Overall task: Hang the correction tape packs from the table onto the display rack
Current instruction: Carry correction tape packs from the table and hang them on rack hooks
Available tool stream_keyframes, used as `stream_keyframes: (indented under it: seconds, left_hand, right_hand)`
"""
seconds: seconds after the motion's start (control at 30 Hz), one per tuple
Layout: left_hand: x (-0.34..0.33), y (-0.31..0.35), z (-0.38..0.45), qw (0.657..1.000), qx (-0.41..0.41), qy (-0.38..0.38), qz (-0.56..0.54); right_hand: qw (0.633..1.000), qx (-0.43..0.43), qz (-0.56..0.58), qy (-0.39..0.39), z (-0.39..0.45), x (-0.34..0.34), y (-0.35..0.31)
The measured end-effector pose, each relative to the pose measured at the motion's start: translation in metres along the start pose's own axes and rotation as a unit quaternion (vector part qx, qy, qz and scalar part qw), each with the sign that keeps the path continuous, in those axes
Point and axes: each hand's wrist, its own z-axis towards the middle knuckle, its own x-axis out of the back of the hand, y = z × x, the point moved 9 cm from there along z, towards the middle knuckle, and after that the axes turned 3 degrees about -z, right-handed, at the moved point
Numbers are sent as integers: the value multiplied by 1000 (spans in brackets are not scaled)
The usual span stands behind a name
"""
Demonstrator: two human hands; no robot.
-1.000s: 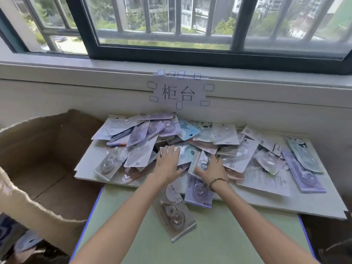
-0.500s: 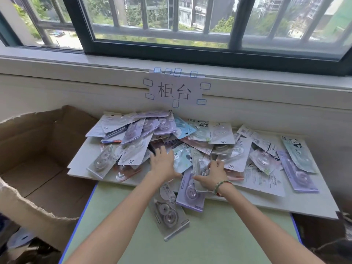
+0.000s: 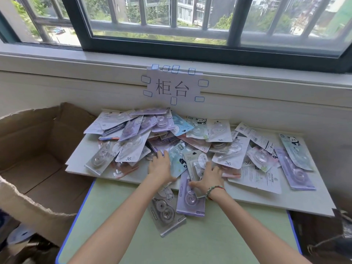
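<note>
Several correction tape packs (image 3: pixel 131 149) lie heaped on a white board (image 3: pixel 266 204) that sits on a green table (image 3: pixel 209 241). My left hand (image 3: pixel 160 167) rests flat, fingers straight, on the pile beside a blue panda pack (image 3: pixel 178 159). My right hand (image 3: pixel 210 178) grips a grey-white pack (image 3: pixel 196 162), which is tilted up off the heap. A purple pack (image 3: pixel 190 202) and a clear grey pack (image 3: pixel 165 212) hang over the board's front edge onto the table. No display rack is in view.
An open cardboard box (image 3: pixel 38 149) stands left of the table. A wall with a taped paper sign (image 3: pixel 172 88) and a window sill rises right behind the pile. A dark gap drops off at the table's right (image 3: pixel 314 225).
My right hand has closed round the grey-white pack and tipped it up from the pile. My left hand has stayed flat on the heap. The camera view shifted slightly.
</note>
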Motion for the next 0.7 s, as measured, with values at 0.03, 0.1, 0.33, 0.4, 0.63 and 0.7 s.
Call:
stream_keyframes:
  seconds: [0.03, 0.1, 0.33, 0.4, 0.63, 0.7]
  left_hand:
    - [-1, 1, -1, 1000, 1, 5, -4]
    - [-3, 3, -3, 1000, 2, 11, -12]
    - [4, -4, -15, 997, 28, 41, -63]
    - [7, -12, -22, 993, 59, 51, -93]
    - [18, -12, -47, 973, 88, 106, -182]
    - [24, -5, -55, 963, 77, 134, -221]
  right_hand:
    - [1000, 2, 3, 1, 0, 1, 0]
    - [1000, 5, 8, 4, -1, 2, 0]
    - [1000, -1, 30, -4, -6, 8, 8]
    - [999, 7, 36, -13, -11, 12, 6]
    - [997, 47, 58, 17, -26, 40, 7]
    - [996, 45, 59, 45, -29, 52, 12]
